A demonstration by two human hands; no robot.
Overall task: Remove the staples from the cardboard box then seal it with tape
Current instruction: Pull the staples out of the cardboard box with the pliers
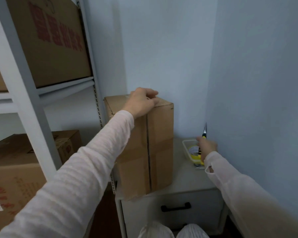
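The biggest thing is the pale blue wall (248, 66), which fills the back and the right side. On the left stands a tall grey shelf rack (24, 79). A big brown box with red writing (50, 40) sits high up on it, and another brown box (12, 169) sits lower down. In the middle at the bottom is a grey cabinet (187, 179) with a drawer. The cardboard box (160, 143) stands tall on top of this cabinet, on its left part, right next to the shelf rack. A dark line runs down the front of it where two flaps meet. The person wears long pale sleeves, and both arms reach forward. The left hand (141, 103) rests on the top of the cardboard box, with its fingers curled down and pressed close together on the top, and the thumb pointing to the right. The right hand (207, 147) is low, near the right wall, over a small clear tray (186, 148) that sits on the back right part of the cabinet. Its fingers are curled tight around a thin tool (204, 133) with a yellow and black handle, and the shiny tip points up. A yellow roll of tape (195, 157) lies in the tray, partly hidden by the hand. A small black handle (176, 206) is on the drawer.
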